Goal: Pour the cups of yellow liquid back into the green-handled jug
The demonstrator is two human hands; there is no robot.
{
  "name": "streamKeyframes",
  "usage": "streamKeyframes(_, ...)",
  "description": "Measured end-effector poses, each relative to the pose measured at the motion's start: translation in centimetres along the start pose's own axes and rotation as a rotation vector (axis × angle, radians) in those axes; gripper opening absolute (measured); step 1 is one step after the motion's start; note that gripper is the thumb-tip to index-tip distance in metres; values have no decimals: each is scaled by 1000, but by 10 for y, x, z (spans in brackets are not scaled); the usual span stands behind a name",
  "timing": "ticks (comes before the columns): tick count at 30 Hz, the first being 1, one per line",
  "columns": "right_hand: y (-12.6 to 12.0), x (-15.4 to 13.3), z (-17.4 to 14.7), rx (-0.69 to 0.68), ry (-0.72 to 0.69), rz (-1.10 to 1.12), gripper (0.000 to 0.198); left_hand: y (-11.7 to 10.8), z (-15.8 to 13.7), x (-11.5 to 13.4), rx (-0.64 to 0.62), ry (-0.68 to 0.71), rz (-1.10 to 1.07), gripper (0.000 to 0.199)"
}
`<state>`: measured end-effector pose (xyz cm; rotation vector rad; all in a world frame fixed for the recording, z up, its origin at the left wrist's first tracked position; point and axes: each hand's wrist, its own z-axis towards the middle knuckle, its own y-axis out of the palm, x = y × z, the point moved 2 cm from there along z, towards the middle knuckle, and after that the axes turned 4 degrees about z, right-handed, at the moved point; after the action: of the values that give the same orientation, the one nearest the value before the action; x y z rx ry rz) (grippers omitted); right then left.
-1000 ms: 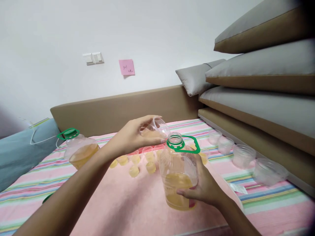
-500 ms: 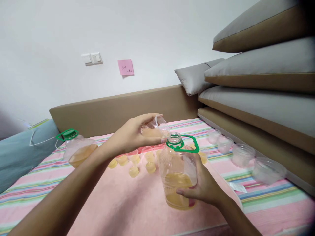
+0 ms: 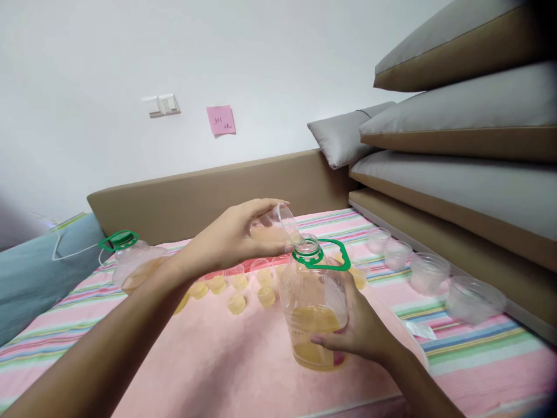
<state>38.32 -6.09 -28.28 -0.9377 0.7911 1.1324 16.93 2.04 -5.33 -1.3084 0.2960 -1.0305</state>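
Note:
My left hand (image 3: pixel 237 235) is closed around a clear plastic cup (image 3: pixel 273 228) with yellowish liquid in it. The cup is tilted to the right, its rim at the mouth of a large clear jug. This jug (image 3: pixel 307 293) has a green carry handle (image 3: pixel 342 255) and no cap on its neck; yellow liquid fills its lower part. Around the jug's right side wraps my right hand (image 3: pixel 354 322), thumb across the front. Several small cups of yellow liquid (image 3: pixel 266 296) stand behind and left of the jug, some partly hidden by my left arm.
A second jug (image 3: pixel 139 264) with a green cap stands at the left. Several clear tubs (image 3: pixel 430 274) line the right side, beside stacked cushions (image 3: pixel 461 180). A pink mat (image 3: pixel 217 360) covers the striped sheet (image 3: pixel 461 348). A brown headboard (image 3: pixel 217 186) runs behind.
The cup has shifted very slightly, still tipped at the jug's mouth. My left forearm has dropped a little; my right hand keeps its hold on the jug.

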Motion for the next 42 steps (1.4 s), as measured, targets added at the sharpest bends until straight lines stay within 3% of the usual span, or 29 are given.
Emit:
streamKeyframes(17,1,0,0,-3,21,12,103,-2,2,3,-25,20,-12,76)
streamKeyframes(42,0,-2,0,0,-24,13,106,-10,7,13,-87,0,125,86)
